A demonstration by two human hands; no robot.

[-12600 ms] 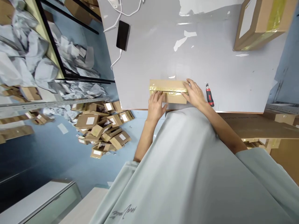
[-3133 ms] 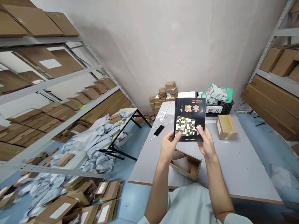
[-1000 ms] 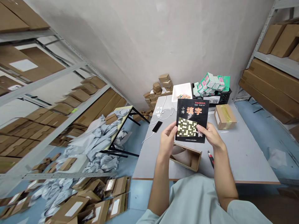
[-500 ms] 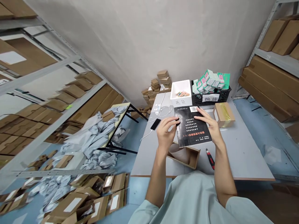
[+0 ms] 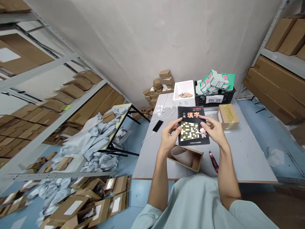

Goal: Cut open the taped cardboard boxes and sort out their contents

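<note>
A black crossword book (image 5: 190,127) is held above the table, its front cover with a yellow-and-white grid and orange title facing me. My left hand (image 5: 169,135) pinches its left edge between thumb and fingers. On the opposite edge, my right hand (image 5: 213,129) grips it the same way, thumb on the cover. Just below the book lies an open cardboard box (image 5: 196,162) with a curled sheet of brown paper (image 5: 181,155) inside. A red and black utility knife (image 5: 213,162) rests on the table by my right forearm.
On the grey table (image 5: 250,159) stand a taped carton (image 5: 228,117), a black crate (image 5: 201,101) full of green-and-white boxes, and a white foam box (image 5: 184,102). A phone (image 5: 157,126) on a white cable lies left. Shelves of cartons flank both sides; opened boxes (image 5: 73,206) cover the floor.
The book has been turned over: its back cover with a barcode faced me before, and now its front cover does. Both hands stay at its sides, the right one regripped at the edge.
</note>
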